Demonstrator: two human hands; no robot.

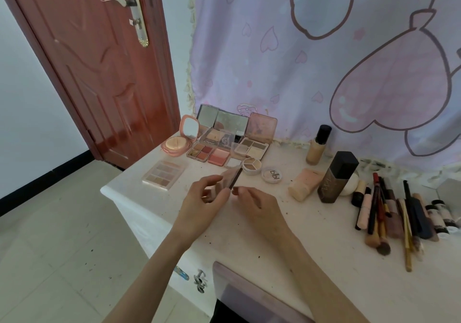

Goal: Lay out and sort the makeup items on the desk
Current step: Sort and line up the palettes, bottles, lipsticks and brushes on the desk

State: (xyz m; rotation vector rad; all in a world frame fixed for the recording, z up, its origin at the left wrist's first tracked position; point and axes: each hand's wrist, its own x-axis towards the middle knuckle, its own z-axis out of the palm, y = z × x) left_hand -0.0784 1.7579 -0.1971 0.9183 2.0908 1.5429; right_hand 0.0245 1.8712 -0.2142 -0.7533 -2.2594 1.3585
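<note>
progress: mostly laid out, by my read. Open palettes and compacts are grouped at the back of the desk (311, 223); bottles in the middle; brushes and pencils in a row at right.
done, palettes: pink cushion compact (180, 139), mirrored eyeshadow palettes (219, 143), brow palette (252, 146), round concealer pot (252, 165), round lid (272, 175), all close together at the back left.
done, single: clear-lid eyeshadow palette (164, 174) lies alone near the left edge.
done, bottles: foundation bottle (318, 145), dark square bottle (338, 178), peach tube (305, 184), the last two touching.
done, tools: brushes and pencils (389, 213) roughly parallel.
left: small palette (230, 179) not yet placed; storage box (249, 295) at the near edge, contents not visible.
item position: small palette is held above the desk, in front of the palette group, between both hands.
left hand (204, 200): fingers curled, pinching the small palette.
right hand (254, 203): fingertips meet at the palette's dark edge; firm grip or just touching, cannot tell.
</note>
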